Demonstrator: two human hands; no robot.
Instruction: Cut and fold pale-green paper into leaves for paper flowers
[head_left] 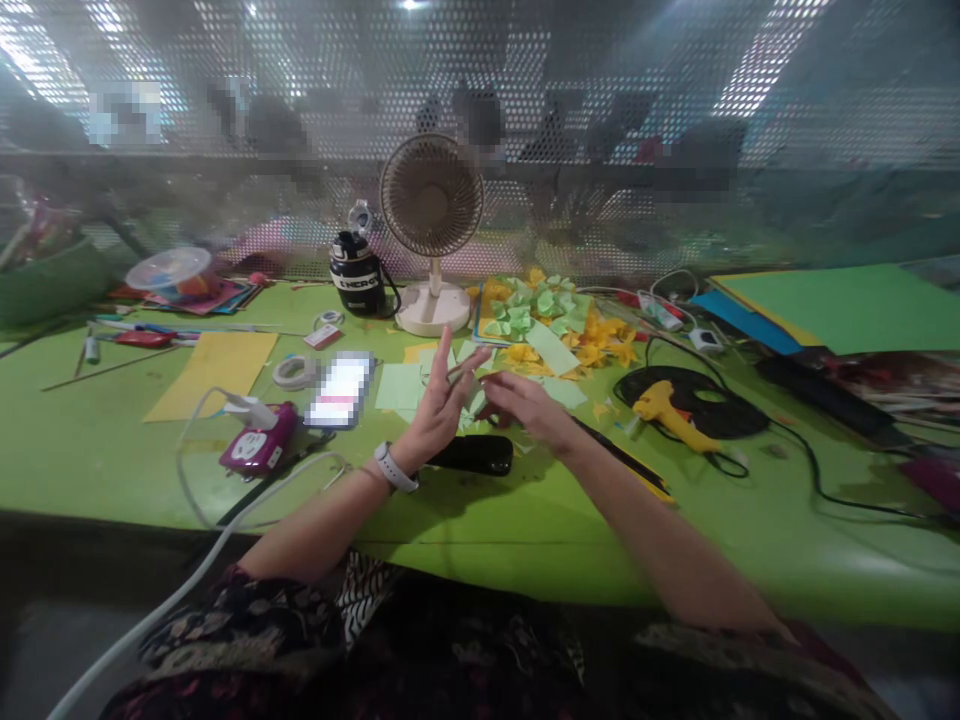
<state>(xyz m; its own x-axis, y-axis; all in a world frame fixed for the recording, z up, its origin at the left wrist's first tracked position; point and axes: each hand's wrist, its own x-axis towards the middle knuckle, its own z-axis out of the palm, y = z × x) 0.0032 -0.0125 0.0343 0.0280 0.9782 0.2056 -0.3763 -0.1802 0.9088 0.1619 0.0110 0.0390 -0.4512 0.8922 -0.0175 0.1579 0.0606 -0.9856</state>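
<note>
Left hand (439, 400) fingers (442, 360) spread and open, upright, pointing far, palm turned toward the right hand. A thin pale sliver (456, 369) shows at the fingertips, possibly paper; too small to tell what it is or whether it is gripped. Right hand (525, 400) fingers (514, 390) half curled, pointing left toward the left hand, tips close to it; cannot tell if they hold anything. Both hands hover above the table (112, 480), wrists raised, forearms coming in from the near edge. Watch (395, 467) on the left wrist.

Pale green paper squares (399, 386) lie just under and beyond the hands. Paper flowers (540, 320), yellow and green, are heaped far right of the hands. Black pouch (476, 455) lies right under the hands, near side. Phone (341, 390), screen blurred, lies left of the hands, with tape roll (294, 372) just beside it. Pink charger (259, 437) near left, yellow paper (214, 375) further left. Glue gun (664, 415) to the right on a black cable coil (690, 400). Fan (431, 195) and bottle (356, 272) stand at the far edge.
</note>
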